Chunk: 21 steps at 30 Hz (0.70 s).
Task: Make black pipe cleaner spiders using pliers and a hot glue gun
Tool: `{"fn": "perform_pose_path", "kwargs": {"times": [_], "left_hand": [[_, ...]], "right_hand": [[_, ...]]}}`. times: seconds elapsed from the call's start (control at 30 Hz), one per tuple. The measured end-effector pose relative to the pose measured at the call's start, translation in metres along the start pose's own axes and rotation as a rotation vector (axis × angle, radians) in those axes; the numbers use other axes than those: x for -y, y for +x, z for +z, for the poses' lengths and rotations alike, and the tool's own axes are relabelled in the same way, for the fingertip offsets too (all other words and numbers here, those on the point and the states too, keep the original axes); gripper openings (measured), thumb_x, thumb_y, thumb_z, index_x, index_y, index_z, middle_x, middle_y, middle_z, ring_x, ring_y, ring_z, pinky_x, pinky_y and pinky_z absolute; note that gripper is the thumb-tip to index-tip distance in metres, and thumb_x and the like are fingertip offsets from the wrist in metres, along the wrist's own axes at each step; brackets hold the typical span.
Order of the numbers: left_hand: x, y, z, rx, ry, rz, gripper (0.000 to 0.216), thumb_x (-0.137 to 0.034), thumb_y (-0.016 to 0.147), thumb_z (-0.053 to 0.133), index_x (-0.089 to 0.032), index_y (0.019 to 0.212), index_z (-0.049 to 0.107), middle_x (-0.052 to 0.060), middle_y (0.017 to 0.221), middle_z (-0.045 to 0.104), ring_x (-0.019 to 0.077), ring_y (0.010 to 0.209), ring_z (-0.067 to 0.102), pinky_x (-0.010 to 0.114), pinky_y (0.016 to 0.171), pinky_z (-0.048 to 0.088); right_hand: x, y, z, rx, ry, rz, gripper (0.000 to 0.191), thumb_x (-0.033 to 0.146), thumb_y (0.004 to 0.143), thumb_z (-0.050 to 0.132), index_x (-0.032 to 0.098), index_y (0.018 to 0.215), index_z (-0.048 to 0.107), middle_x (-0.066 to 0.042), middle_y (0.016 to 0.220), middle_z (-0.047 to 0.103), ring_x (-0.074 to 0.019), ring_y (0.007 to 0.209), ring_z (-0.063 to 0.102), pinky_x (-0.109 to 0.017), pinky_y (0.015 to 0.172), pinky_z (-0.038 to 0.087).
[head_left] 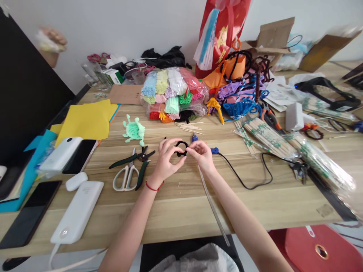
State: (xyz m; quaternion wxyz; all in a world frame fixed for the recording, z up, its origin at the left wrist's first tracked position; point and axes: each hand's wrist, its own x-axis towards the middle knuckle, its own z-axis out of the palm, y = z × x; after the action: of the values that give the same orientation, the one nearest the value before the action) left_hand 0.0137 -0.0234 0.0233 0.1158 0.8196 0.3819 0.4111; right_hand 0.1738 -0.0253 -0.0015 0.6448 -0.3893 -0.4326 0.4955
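A small black fuzzy ring, seemingly bent from pipe cleaner (181,142), is held up between my two hands over the middle of the table. My left hand (166,160) pinches its left side with thumb and fingers. On the right side, the fingertips of my right hand (202,155) grip the same ring. Just behind my right hand lies a glue gun with a blue tip (194,138), partly covered by the hand. A long clear glue stick (213,207) runs from under that hand toward the table's front edge. White-handled scissors (124,179) and dark green-handled cutters (144,155) lie left of my left hand.
A mint-green pipe-cleaner piece (134,130) sits beyond the scissors. Bagged coloured pipe cleaners (174,92) and a red bag (224,30) stand at the back. Wrapped stick bundles (269,138) lie right, near a black cable (249,187). Phones and a white power bank (78,211) are left.
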Motion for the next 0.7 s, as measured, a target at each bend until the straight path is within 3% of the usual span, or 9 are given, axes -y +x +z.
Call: {"fn": "perform_pose_path", "kwargs": {"times": [0.7], "left_hand": [[0.0, -0.0013, 0.0007, -0.043, 0.028, 0.015, 0.007, -0.021, 0.079, 0.065, -0.024, 0.083, 0.061, 0.004, 0.122, 0.058, 0.0218, 0.117, 0.049, 0.044, 0.103, 0.037]], "right_hand": [[-0.0004, -0.0015, 0.0028, -0.001, 0.009, 0.011, 0.028, 0.037, 0.062, 0.082, 0.023, 0.073, 0.06, 0.002, 0.072, 0.061, -0.0123, 0.067, 0.057, -0.027, 0.065, 0.047]]}}
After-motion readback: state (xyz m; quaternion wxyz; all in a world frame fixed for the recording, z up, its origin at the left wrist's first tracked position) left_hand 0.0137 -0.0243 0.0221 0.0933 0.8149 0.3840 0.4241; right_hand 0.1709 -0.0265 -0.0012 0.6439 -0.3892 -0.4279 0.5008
